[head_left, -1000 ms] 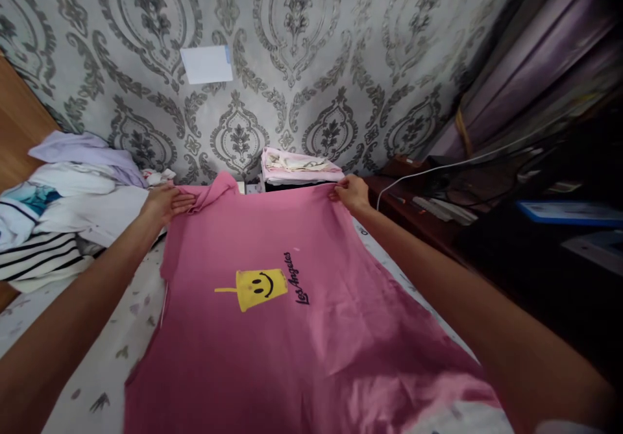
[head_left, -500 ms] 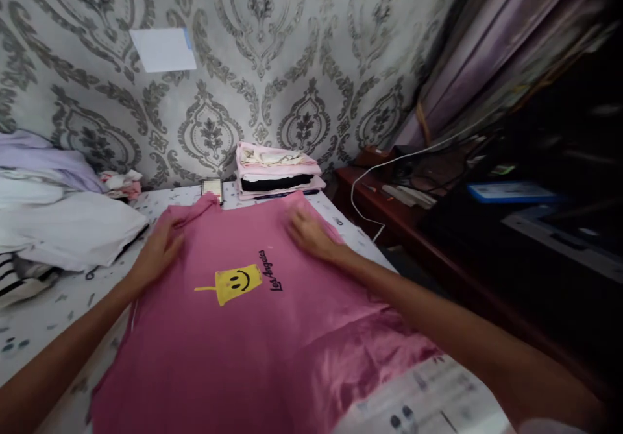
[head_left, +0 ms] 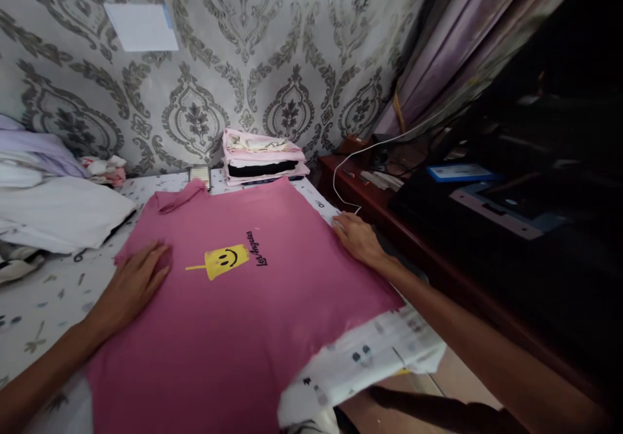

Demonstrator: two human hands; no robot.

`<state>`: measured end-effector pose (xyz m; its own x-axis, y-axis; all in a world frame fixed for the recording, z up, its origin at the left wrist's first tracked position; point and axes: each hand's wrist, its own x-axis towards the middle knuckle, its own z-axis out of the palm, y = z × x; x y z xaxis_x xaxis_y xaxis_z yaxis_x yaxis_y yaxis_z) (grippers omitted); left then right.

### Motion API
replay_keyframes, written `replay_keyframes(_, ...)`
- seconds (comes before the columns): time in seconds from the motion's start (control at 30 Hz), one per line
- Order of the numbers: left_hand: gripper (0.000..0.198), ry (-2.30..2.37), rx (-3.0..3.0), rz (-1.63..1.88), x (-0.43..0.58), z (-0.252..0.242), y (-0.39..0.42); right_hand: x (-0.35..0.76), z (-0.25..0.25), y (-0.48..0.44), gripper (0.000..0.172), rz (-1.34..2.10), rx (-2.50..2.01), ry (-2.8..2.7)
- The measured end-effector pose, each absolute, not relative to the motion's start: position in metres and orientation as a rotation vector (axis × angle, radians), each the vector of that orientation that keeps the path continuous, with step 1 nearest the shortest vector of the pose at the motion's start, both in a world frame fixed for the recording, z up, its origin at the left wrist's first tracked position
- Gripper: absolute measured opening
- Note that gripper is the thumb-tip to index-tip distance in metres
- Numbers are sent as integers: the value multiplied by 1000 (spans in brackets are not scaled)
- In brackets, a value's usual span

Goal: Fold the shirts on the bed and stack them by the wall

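Note:
A pink T-shirt [head_left: 219, 337] lies spread over the white patterned sheet, turned sideways, with a yellow smiling cup print [head_left: 226, 261] and black "Los Angeles" lettering at its middle. My left hand [head_left: 129, 286] rests flat on the shirt's left side, fingers stretched out. At the right edge of the cloth, my right hand [head_left: 359, 238] touches the fabric with its fingers extended and slightly bent. Neither hand is gripping the shirt. Part of the collar stands folded up at the far left corner.
Folded clothes [head_left: 263, 158] are stacked against the patterned wall. Loose garments [head_left: 63, 213] are heaped at the left. A small pixelated item [head_left: 199, 177] stands near the stack. On the right runs a dark red desk [head_left: 335, 168] with a white cable [head_left: 370, 152] and a blue-edged object [head_left: 460, 172].
My left hand has slid down and left along the shirt. My right hand has moved from the upper middle to the right edge, and wrinkles there are smoother. The view has shifted slightly.

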<state>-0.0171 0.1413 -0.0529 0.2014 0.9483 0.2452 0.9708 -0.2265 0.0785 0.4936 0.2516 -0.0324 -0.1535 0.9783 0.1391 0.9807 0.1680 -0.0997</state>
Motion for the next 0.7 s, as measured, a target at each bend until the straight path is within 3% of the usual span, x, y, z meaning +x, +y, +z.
replay_keyframes(0.2, 56, -1899, -2408, -343, -12, -49, 67, 507, -34, 167, 42, 55, -2024, -2173)
replay_keyframes(0.4, 63, -2361, -2236, -349, -15, -21, 21, 519, -32, 128, 36, 275, -2259, -1952)
replay_keyframes(0.53, 52, -2777, -2079, -218, -16, -5, 11, 515, -25, 121, 41, 301, -2046, -1846)
replay_keyframes(0.7, 40, -2814, -2196, -244, -27, -8, 10, 513, -21, 114, 38, 488, -2052, -1495)
